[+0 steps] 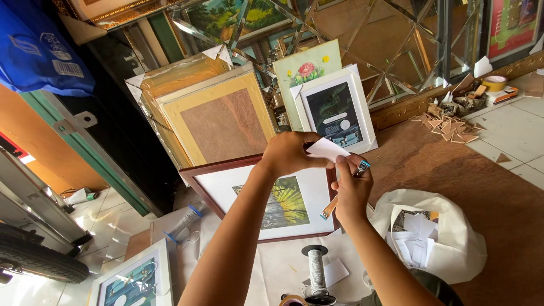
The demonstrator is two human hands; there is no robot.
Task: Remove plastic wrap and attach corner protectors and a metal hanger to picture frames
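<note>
Two hands meeting above brown-framed picture (283,201), its far edge lying just under them. Brown mat (453,170) stretching open toward right, bare between white bag (453,238) and cardboard scraps (447,127). Blue bag (37,51) hanging top left, white label patch showing on it. Left hand (289,153) pinching white folded paper piece (327,149). Right hand (352,190) gripping same paper's lower edge with fingertips, also clasping utility knife (343,190). Thread spool (316,272) standing near bottom edge.

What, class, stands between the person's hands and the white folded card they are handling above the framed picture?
Nothing visible does. The left hand and right hand both already touch the white card; the right also holds a utility knife.
</note>
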